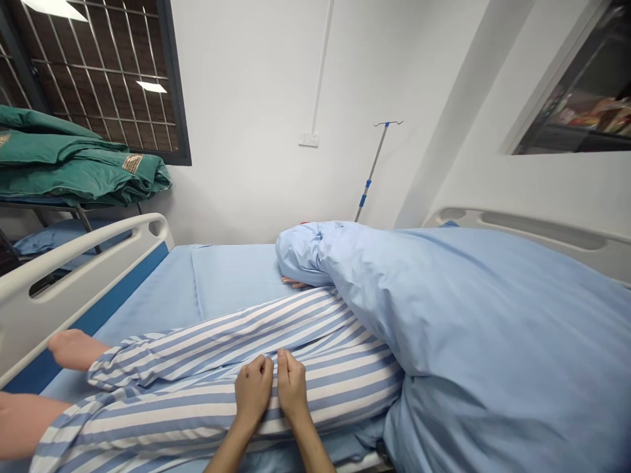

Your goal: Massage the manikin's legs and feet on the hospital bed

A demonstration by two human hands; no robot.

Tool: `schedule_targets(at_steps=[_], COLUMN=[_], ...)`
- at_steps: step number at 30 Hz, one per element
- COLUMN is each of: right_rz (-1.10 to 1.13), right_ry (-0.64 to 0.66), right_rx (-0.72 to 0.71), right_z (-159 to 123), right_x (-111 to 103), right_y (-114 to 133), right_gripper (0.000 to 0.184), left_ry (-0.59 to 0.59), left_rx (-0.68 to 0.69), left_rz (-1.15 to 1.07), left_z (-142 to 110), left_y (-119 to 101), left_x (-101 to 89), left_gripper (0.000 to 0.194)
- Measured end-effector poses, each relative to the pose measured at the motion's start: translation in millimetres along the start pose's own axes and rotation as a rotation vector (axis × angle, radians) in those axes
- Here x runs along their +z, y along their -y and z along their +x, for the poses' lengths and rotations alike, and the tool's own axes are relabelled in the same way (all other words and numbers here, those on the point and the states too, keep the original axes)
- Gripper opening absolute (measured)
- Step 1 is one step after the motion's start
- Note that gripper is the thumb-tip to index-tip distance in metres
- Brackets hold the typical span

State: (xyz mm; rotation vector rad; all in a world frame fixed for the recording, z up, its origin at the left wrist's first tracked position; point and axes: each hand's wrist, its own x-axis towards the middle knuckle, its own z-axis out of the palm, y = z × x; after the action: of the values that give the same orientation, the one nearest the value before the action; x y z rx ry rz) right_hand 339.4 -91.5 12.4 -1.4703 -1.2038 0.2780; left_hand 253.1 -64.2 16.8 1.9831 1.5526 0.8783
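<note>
Your hands sit at 6 o'clock, side by side and nearly touching: your left hand (253, 389) and your right hand (293, 386). Both rest on a blue-and-white striped hospital garment (236, 387), which is rumpled and lies in long diagonal folds across the bed from 6 o'clock towards the center. Your fingers (284, 362) curl shut on the cloth, pressing into it and pinching up a ridge between your two hands, so the garment lies directly under them.

A bare limb (73, 348) sticks out of the striped cloth's end at 8 o'clock, and a second one (24, 420) lies at the frame's edge. A pale blue quilt (483, 315) bulks from 12 to 4 o'clock, touching the garment, with a few bare toes or fingers (296, 283) just showing under its edge.

A white bed rail (73, 276) runs along the 9 o'clock side, and a grey bed panel (532, 236) stands at 2 o'clock. An IV pole (374, 171) rises at 12 o'clock. Green folded quilts (69, 157) sit at 10 o'clock; the gold label (133, 163) on them is too small to read.
</note>
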Motion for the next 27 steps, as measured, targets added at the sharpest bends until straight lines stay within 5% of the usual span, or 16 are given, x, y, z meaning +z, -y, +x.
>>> schedule_targets(at_steps=[10,21,27], right_rz=[0.142,0.2,-0.109], right_ry=[-0.02,-0.053,0.093], right_rx=[0.078,0.124,0.02], right_z=[3,3,18], right_x=[-3,-5,-29], right_y=[0,-1,21], right_gripper=[0.041,0.039,0.038], left_ry=[-0.021,-0.04,-0.027], left_rx=[-0.074,0.036,0.015], left_rz=[-0.623,-0.338,-0.313], left_z=[8,-5,-4], left_y=[-43,-25,-26], left_x=[6.5,21.7,20.8], left_gripper=[0.036,0.036,0.035])
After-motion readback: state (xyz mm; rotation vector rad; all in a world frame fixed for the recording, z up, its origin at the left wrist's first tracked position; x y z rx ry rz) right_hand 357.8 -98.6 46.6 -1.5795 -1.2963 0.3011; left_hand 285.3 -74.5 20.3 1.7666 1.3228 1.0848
